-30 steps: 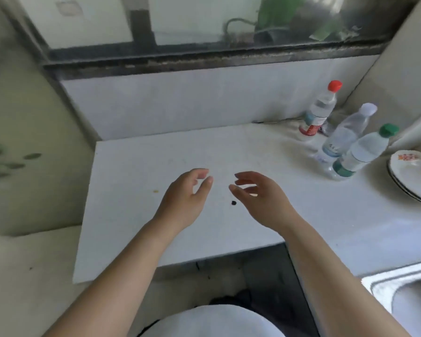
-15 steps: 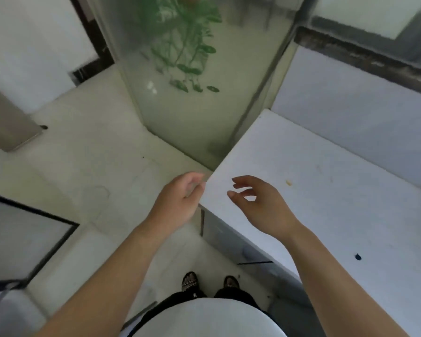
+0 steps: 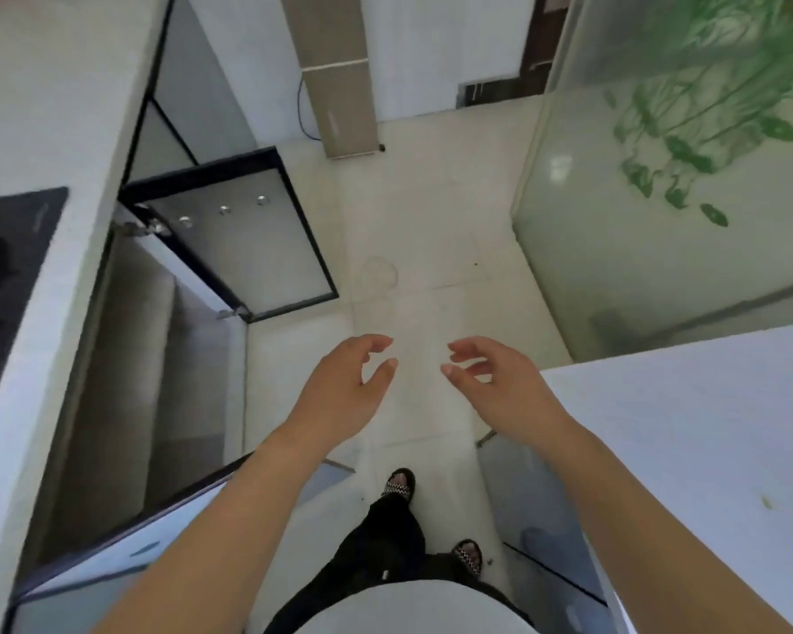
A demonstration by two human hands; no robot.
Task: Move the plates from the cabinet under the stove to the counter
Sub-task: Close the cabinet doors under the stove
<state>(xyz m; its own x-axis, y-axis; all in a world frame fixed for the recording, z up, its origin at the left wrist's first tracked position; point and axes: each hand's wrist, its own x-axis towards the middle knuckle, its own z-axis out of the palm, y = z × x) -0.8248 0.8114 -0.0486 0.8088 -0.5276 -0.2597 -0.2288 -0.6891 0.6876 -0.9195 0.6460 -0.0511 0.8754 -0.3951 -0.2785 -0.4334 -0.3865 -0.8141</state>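
Grip slack — left hand (image 3: 339, 387) and right hand (image 3: 501, 387) half-curled, empty. No plates show in the open grey cabinet (image 3: 127, 359) under the black stove (image 3: 14, 249) — best to crouch low, lift from beneath, two-handed.

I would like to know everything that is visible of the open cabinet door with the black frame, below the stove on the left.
The cabinet door is a pale grey, frosted-looking panel in a thin black frame. It stands swung wide open over the floor tiles. Three small round metal fittings sit in a row near its far edge; a metal hinge joins it to the cabinet. Nothing else touches it: the left hand and right hand hover apart from it, empty.
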